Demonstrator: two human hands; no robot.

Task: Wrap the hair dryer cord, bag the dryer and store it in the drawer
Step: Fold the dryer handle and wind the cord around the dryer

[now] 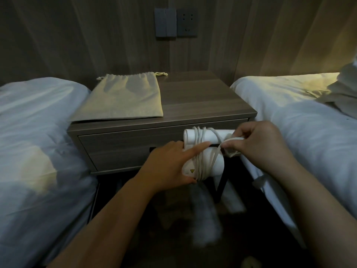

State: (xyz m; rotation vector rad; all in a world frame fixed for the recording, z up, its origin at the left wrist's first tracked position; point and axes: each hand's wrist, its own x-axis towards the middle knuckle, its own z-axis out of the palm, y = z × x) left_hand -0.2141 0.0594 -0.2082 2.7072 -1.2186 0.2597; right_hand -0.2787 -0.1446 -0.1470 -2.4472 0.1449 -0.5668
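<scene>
White folded plastic hair dryer (pixel 212 137), axis 9–3 o'clock; left hand (pixel 168 167) grips it, index extended; right hand (pixel 257 146) pinches white cord (pixel 201 161).

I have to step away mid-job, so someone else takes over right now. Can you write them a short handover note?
Left hand grips the hair dryer, index finger pressing the wound cord.
Right hand pinches the cord's loose end beside the dryer.
Drawstring bag lies flat on the nightstand; drawer is closed.
Done: cord mostly wound.
To do: secure the end, bag the dryer, store it in the drawer.
</scene>
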